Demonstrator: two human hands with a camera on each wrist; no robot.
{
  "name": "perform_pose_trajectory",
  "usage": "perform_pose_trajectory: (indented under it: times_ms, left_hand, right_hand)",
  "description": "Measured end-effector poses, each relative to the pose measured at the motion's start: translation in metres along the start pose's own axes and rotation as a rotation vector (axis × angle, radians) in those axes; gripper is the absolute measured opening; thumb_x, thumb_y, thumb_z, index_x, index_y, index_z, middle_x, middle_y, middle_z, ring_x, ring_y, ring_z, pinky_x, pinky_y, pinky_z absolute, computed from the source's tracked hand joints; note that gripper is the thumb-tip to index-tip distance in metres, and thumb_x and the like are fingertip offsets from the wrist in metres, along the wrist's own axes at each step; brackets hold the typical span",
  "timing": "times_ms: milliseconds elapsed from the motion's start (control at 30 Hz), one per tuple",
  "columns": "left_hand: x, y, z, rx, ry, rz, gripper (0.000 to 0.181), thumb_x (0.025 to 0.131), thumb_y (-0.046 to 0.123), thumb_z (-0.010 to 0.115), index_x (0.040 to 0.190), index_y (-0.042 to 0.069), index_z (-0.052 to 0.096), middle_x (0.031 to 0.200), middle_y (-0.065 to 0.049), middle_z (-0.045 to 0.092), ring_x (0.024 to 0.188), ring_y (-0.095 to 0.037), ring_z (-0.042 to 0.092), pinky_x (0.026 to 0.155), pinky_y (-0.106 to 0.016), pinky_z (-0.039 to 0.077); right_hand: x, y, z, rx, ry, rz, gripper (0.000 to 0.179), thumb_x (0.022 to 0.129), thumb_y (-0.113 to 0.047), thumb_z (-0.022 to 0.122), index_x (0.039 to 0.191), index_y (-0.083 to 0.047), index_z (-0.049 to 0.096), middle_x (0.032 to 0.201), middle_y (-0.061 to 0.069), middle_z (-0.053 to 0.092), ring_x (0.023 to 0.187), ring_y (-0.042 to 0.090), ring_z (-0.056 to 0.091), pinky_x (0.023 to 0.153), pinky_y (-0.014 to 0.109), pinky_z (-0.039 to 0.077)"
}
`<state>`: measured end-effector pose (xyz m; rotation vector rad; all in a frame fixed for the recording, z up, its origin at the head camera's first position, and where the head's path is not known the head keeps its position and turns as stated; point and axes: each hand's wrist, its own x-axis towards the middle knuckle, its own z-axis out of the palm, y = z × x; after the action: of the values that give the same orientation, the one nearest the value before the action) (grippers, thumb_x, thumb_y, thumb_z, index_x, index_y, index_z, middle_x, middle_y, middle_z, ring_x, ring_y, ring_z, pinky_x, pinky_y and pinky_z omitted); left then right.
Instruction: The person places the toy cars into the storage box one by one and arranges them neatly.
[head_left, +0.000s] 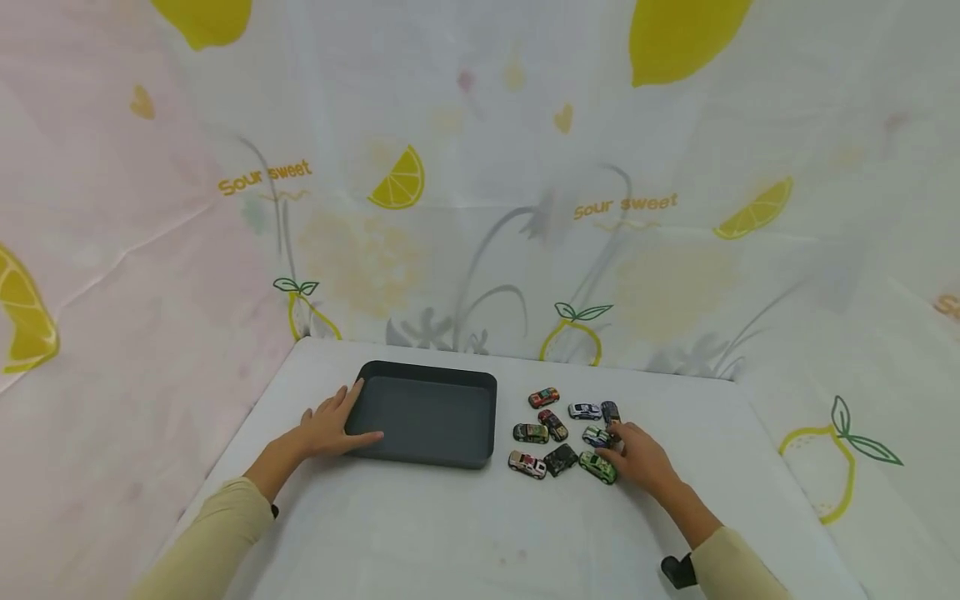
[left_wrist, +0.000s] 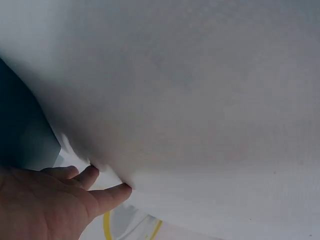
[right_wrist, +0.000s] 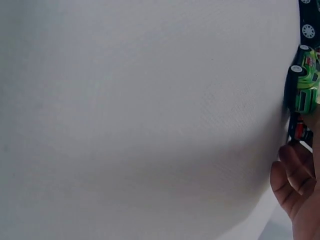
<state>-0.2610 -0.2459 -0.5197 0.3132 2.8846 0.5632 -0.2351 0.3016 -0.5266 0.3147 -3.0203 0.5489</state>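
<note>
A dark grey rectangular tray (head_left: 420, 458) lies on the white table. My left hand (head_left: 327, 423) rests at its left side with fingers spread, the thumb reaching over the front left corner. Several small toy cars are grouped right of the tray. My right hand (head_left: 643, 457) is at the right of this group, thumb and fingertips on either side of the right end of a white and green toy car (head_left: 596, 436); I cannot tell whether they pinch it. Just below the thumb is a green toy car (head_left: 597, 467), seen also in the right wrist view (right_wrist: 306, 85).
Other toy cars stand close together: a red one (head_left: 543, 397), a white one (head_left: 585, 411), a dark one (head_left: 611, 412), a black one (head_left: 560, 459) and a white and red one (head_left: 527, 464). A lemon-printed cloth (head_left: 480, 275) hangs behind the table.
</note>
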Motion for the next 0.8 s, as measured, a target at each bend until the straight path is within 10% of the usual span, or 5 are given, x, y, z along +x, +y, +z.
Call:
perform_pose_trajectory:
  times_ms: [800]
  left_hand:
    - [0.0,0.001,0.0,-0.019,-0.048,-0.037,0.129,0.075,0.078,0.062,0.158,0.005,-0.004,0.16,-0.029,0.022,0.146,-0.051,0.021,0.107,-0.078,0.012]
  right_hand:
    - [-0.008,0.002,-0.019,-0.007,0.102,-0.057,0.039,0.087,-0.015,0.073,0.119,0.007,0.067,0.092,0.013,0.062,0.068,0.011,0.05,0.057,0.027,0.042]
